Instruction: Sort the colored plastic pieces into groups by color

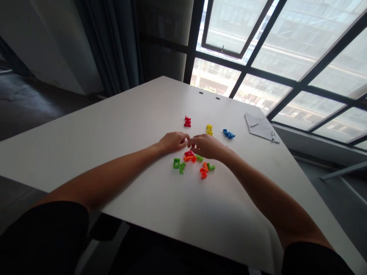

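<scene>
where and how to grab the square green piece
Probably best to pinch the square green piece by its straight near and far edges, coming from the left: its left side is free, while another green piece sits close on its right.

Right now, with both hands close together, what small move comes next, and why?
I'd probably bring the right hand down to the near red piece: it lies among orange pieces and green pieces, while the far red pieces sit apart. I can't tell whether that hand holds anything.
</scene>
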A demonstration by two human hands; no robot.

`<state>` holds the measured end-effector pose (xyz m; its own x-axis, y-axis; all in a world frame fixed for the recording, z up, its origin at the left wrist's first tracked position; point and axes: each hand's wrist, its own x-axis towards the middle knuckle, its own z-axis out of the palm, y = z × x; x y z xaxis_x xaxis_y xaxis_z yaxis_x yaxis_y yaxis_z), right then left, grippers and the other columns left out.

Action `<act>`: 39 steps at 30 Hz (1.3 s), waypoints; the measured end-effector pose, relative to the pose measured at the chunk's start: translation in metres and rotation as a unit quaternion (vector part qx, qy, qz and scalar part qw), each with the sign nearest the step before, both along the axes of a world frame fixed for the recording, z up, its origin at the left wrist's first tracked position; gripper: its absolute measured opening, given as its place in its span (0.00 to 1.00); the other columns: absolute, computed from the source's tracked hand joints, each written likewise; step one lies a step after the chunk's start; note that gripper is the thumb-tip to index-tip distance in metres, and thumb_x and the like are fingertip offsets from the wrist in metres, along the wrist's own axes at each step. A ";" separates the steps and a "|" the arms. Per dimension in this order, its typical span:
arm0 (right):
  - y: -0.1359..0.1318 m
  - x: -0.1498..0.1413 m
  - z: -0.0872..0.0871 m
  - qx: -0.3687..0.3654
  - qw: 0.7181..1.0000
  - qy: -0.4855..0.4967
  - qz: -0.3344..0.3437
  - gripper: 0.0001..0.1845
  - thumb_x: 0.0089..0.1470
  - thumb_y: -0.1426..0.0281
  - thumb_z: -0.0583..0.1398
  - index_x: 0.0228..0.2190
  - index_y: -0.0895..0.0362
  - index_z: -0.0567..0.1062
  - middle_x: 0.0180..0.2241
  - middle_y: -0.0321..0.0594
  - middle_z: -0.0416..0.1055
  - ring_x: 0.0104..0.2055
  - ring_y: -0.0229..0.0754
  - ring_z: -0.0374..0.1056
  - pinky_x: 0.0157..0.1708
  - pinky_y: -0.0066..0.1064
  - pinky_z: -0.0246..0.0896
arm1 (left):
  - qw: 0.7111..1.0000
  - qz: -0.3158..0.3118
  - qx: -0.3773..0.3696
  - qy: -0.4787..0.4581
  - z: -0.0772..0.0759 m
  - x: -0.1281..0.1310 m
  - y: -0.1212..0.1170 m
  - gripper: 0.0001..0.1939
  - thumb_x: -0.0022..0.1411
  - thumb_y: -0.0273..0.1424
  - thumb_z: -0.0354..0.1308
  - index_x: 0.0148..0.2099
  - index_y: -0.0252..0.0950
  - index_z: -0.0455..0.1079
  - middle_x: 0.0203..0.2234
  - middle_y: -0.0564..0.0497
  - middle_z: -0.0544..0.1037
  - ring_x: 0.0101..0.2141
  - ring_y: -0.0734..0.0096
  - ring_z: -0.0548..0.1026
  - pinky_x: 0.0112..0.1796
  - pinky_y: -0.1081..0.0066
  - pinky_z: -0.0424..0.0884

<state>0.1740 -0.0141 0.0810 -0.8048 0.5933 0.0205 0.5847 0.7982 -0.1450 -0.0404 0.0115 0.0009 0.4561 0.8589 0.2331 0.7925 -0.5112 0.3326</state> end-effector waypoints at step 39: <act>0.080 -0.010 -0.052 0.122 0.962 0.171 -0.173 0.05 0.65 0.71 0.58 0.40 0.55 0.75 0.39 0.45 0.80 0.37 0.46 0.72 0.40 0.35 0.62 | 0.999 0.026 0.021 0.026 0.001 -0.084 0.033 0.16 0.67 0.42 0.55 0.46 0.42 0.79 0.33 0.51 0.82 0.33 0.65 0.78 0.34 0.70 0.65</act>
<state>0.1641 0.0660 0.0288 -0.4816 0.7680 0.4223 0.7730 0.5992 -0.2084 -0.1241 0.0445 0.0023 0.4229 0.8722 0.2458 0.8348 -0.4805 0.2689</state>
